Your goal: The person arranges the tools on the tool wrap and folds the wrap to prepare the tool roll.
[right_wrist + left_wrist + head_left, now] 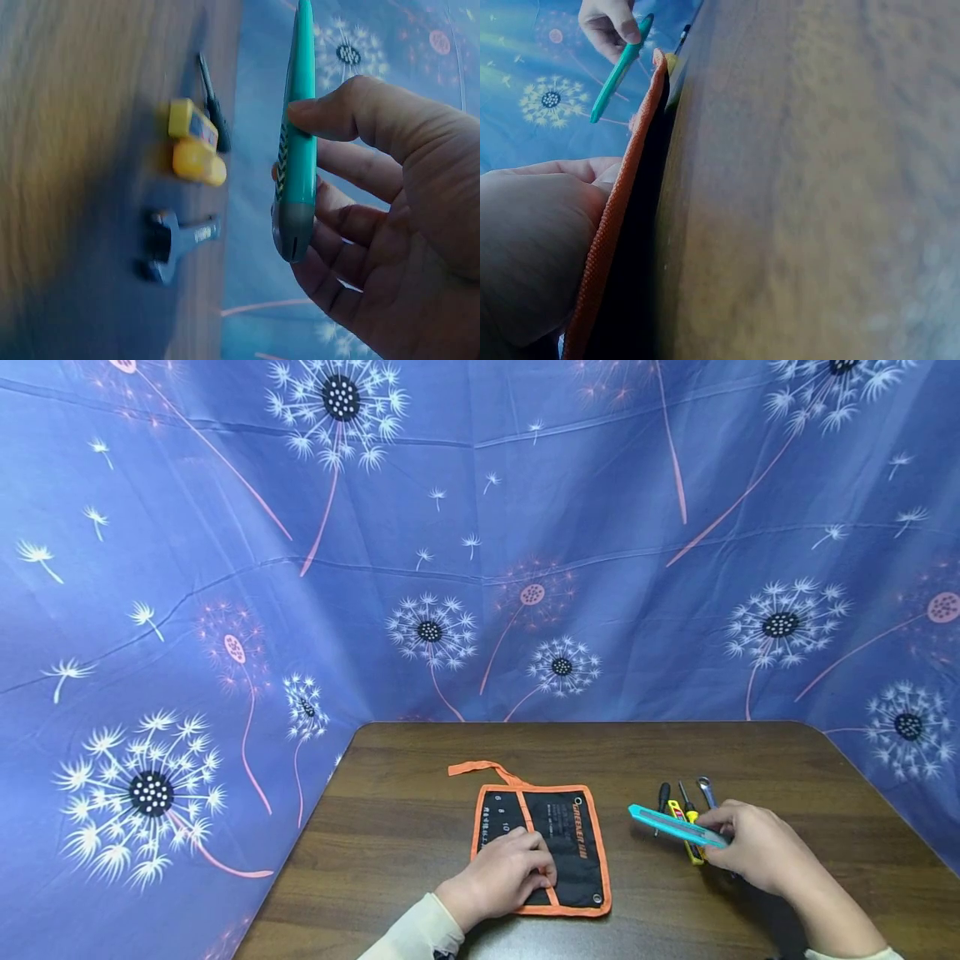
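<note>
A black tool pouch (581, 860) with orange trim lies flat on the table, in front of me. My left hand (506, 872) is on it with curled fingers, pinching near the slanted orange strip across its middle. In the left wrist view, the pouch's orange edge (611, 225) partly covers that hand's fingertips. My right hand (757, 843) holds a teal utility knife (667, 824) in the air, right of the pouch. The right wrist view shows the thumb on one side of the knife (302, 165), with fingers behind it.
Beneath and beyond the knife lie a black-handled screwdriver (663, 795), a yellow tool with a label (676, 811), a yellow-handled screwdriver (691, 816) and a wrench (705, 787). An orange strap (476, 767) trails from the pouch's far side. A blue dandelion-print cloth (465, 543) hangs behind the wooden table (390, 827).
</note>
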Motion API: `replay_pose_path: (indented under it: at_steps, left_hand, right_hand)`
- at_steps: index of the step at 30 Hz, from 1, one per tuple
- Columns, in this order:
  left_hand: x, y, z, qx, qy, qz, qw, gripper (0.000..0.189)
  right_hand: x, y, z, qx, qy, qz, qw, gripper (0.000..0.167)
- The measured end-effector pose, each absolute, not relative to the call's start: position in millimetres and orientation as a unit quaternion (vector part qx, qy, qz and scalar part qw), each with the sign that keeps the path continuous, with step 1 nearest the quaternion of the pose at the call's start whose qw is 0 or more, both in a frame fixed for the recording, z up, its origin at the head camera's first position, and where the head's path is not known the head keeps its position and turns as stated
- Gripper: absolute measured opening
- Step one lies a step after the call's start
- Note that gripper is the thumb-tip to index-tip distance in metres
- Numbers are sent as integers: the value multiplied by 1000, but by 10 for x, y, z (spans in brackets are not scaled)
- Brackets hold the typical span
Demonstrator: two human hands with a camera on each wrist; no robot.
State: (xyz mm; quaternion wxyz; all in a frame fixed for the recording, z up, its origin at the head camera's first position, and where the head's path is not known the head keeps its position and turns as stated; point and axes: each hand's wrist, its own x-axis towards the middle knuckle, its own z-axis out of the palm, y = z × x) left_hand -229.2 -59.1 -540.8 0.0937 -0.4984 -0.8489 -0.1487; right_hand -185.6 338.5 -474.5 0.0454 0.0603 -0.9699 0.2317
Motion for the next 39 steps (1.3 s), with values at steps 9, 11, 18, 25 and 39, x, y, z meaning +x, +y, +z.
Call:
replay_pose_path:
  at_steps: [9, 11, 18, 25, 39]
  left_hand:
    - [-2299, -584, -5408, -496, -851, -149, 89, 11]
    - [-2304, -585, -5409, -494, -852, -149, 86, 11]
    - [-2310, -589, -5411, -490, -855, -152, 76, 11]
    - [-2308, -583, -5416, -486, -856, -158, 76, 13]
    - [-2285, -578, -5394, -483, -856, -167, 74, 14]
  right_hand:
    - [-1823, 3063, -4812, 123, -960, 249, 36, 34]
    - [-1830, 2994, -4822, 134, -959, 247, 27, 35]
    - [-1847, 2772, -4874, 172, -953, 248, -5, 35]
    - [-1844, 2649, -4937, 201, -947, 250, -12, 34]
    - [-1827, 2498, -4983, 222, -943, 247, 0, 34]
